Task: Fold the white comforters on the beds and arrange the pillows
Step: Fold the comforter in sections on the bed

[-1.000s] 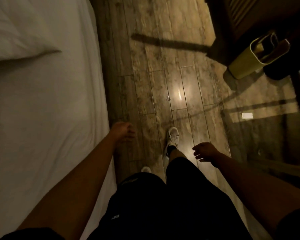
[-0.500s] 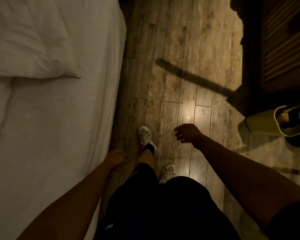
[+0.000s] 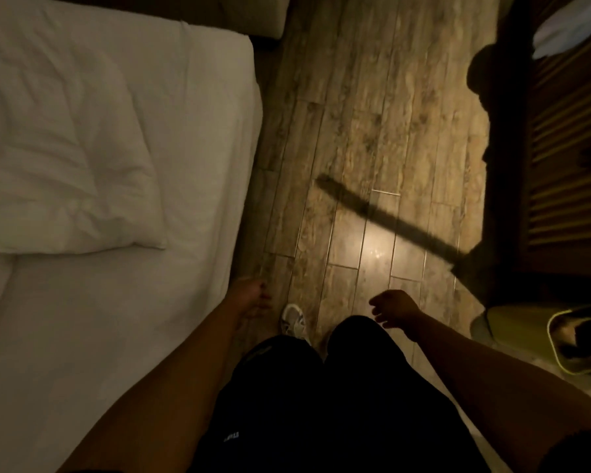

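Note:
A white pillow [image 3: 58, 158] lies on the white bed [image 3: 99, 319] at the left, its near corner pointing toward the bed's right edge. Below the pillow the bed's white cover is smooth, with a seam at far left. My left hand [image 3: 251, 300] hangs beside the bed's right edge with loose fingers, holding nothing. Over the wooden floor, my right hand [image 3: 391, 307] hangs with loosely curled fingers, also holding nothing. I stand in the aisle next to the bed, one white shoe [image 3: 292, 324] visible.
Wood-look floor [image 3: 372, 131] runs ahead between the bed and dark slatted furniture [image 3: 567, 158] at right. A yellow-green bin [image 3: 539, 336] lies tipped at the right edge. A low padded block [image 3: 253, 15] sits beyond the bed's far corner.
I have walked forward along the bed, so the pillow and the bed's far corner came nearer. Both arms swung with the steps; the bin slid toward the lower right.

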Action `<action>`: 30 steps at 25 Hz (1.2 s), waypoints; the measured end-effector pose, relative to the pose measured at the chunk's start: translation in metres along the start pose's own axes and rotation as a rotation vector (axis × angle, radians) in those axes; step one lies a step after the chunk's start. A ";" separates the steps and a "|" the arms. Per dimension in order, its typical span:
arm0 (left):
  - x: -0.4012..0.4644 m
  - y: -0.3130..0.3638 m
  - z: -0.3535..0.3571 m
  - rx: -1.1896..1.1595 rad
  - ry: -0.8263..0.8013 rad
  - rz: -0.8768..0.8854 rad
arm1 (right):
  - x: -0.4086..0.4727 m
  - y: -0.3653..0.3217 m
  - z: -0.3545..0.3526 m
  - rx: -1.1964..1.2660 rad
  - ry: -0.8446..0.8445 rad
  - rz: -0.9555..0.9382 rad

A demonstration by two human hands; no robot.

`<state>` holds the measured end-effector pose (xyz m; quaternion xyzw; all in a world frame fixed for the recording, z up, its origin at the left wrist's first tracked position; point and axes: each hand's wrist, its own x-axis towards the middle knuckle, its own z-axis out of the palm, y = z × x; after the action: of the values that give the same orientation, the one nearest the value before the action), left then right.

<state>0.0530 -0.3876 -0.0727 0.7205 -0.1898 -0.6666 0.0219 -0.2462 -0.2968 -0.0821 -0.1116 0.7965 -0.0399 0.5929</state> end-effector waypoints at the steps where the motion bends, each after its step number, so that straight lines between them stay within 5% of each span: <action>1: 0.006 0.031 0.001 -0.009 -0.002 0.017 | 0.007 -0.016 -0.009 0.008 0.004 0.020; 11: 0.070 0.266 0.026 -0.074 0.057 0.048 | 0.109 -0.235 -0.087 -0.024 -0.117 0.071; 23: 0.146 0.418 -0.002 -0.053 0.060 -0.159 | 0.132 -0.615 -0.099 -0.076 -0.239 -0.374; 30: 0.198 0.562 -0.045 -0.378 0.078 -0.124 | 0.166 -0.755 -0.084 -0.318 -0.250 -0.299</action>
<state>-0.0325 -0.9783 -0.0966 0.7390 -0.0155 -0.6622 0.1230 -0.2735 -1.0734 -0.0652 -0.3239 0.6879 0.0128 0.6495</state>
